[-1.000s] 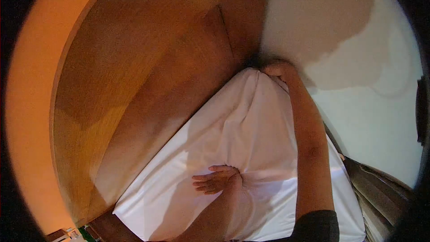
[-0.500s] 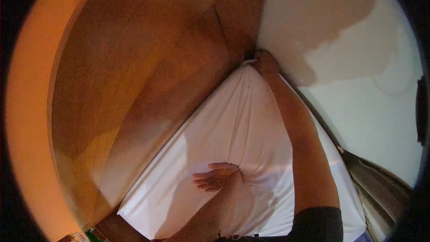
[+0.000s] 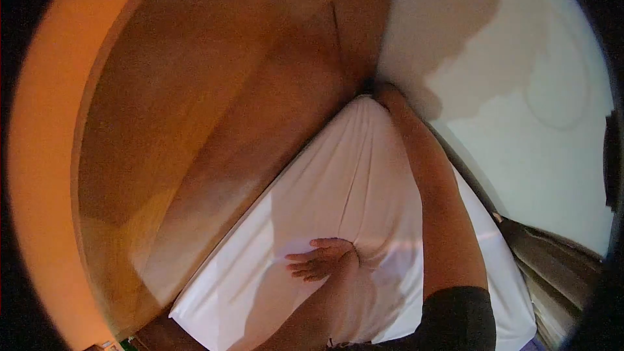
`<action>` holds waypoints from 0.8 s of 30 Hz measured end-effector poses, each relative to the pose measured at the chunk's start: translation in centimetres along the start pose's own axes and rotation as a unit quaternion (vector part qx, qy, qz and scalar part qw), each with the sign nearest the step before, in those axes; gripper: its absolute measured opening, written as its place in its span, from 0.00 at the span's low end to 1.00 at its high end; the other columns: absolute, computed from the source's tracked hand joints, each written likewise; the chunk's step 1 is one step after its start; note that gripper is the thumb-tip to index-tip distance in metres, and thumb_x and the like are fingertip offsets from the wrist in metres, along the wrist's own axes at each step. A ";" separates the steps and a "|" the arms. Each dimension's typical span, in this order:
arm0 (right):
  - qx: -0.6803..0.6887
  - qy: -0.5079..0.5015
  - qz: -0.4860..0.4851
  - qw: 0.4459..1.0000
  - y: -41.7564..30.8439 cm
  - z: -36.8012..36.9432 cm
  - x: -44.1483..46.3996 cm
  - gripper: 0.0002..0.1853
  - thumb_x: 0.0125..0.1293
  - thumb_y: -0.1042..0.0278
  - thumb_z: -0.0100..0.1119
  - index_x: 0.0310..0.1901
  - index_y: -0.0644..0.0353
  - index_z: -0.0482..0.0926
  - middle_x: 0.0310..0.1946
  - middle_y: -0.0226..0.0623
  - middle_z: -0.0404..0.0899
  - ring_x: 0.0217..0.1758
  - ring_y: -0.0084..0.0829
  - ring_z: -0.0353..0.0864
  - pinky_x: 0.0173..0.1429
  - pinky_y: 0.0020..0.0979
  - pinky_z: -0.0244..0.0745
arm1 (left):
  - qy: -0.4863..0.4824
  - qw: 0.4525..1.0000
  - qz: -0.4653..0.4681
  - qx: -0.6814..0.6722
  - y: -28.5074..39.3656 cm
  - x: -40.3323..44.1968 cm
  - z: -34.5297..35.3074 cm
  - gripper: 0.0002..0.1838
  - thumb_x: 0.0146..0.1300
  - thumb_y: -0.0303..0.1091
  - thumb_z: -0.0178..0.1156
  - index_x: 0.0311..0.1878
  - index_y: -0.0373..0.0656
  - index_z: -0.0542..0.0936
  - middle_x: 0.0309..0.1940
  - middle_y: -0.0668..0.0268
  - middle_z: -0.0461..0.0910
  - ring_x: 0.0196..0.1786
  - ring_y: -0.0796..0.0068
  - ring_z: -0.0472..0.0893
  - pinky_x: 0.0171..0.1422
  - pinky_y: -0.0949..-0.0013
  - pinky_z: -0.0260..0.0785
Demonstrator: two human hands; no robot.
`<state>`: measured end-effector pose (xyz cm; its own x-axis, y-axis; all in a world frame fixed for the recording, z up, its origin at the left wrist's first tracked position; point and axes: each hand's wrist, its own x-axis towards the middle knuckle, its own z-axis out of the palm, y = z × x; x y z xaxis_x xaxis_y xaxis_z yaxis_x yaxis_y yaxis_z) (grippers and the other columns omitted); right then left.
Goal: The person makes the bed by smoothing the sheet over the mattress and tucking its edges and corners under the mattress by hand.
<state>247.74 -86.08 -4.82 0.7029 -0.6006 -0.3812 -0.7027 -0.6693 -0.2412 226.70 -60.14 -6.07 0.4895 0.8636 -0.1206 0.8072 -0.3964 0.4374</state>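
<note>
Drawn straighter since a second ago, the white sheet (image 3: 383,182) on the bed (image 3: 224,273) creases toward its far corner, where the right hand (image 3: 391,96) sits, grip hidden; the left hand (image 3: 323,260) presses mid-sheet, fingers apart; wooden panel (image 3: 169,117) and wall (image 3: 513,162) beyond

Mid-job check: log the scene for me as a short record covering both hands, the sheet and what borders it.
Left hand: open, palm down on the sheet, fingers spread
Right hand: at the sheet's far corner; too dark to tell whether it grips
Sheet: white, with creases running from the far corner toward the left hand
Left border: wood panel
Right border: pale wall, partly in shadow
Sleeve: dark, on the right arm
</note>
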 end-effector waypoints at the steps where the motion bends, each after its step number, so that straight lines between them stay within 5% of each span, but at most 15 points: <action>1: -0.005 0.004 0.002 1.000 0.0 0.1 0.1 0.20 0.57 0.58 0.57 0.49 0.59 0.76 0.50 0.44 0.75 0.54 0.43 0.75 0.55 0.43 0.71 | -0.003 1.000 0.004 0.000 0.0 -0.2 -0.3 0.40 0.61 0.57 0.42 0.69 0.39 0.50 0.70 0.55 0.45 0.71 0.50 0.47 0.70 0.43 0.40; 14: -0.050 0.035 0.038 0.997 1.7 2.5 0.3 0.16 0.63 0.62 0.49 0.48 0.60 0.78 0.50 0.43 0.76 0.52 0.40 0.77 0.52 0.40 0.74 | -0.030 0.997 0.073 0.006 -2.7 1.4 1.8 0.40 0.61 0.57 0.43 0.69 0.40 0.50 0.70 0.55 0.45 0.71 0.50 0.47 0.70 0.44 0.40; 24: 0.193 -0.062 0.037 0.979 1.3 -1.4 -3.5 0.31 0.68 0.44 0.34 0.55 0.66 0.71 0.58 0.54 0.66 0.64 0.49 0.63 0.67 0.43 0.57 | -0.036 0.999 0.032 -0.013 -1.5 0.3 0.3 0.40 0.61 0.57 0.43 0.69 0.40 0.50 0.70 0.55 0.45 0.71 0.50 0.48 0.70 0.44 0.41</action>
<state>244.55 -85.44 -2.56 0.6460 -0.5678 -0.5101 -0.7577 -0.3964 -0.5184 225.70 -59.40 -7.09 0.5627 0.8121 -0.1545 0.7650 -0.4407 0.4697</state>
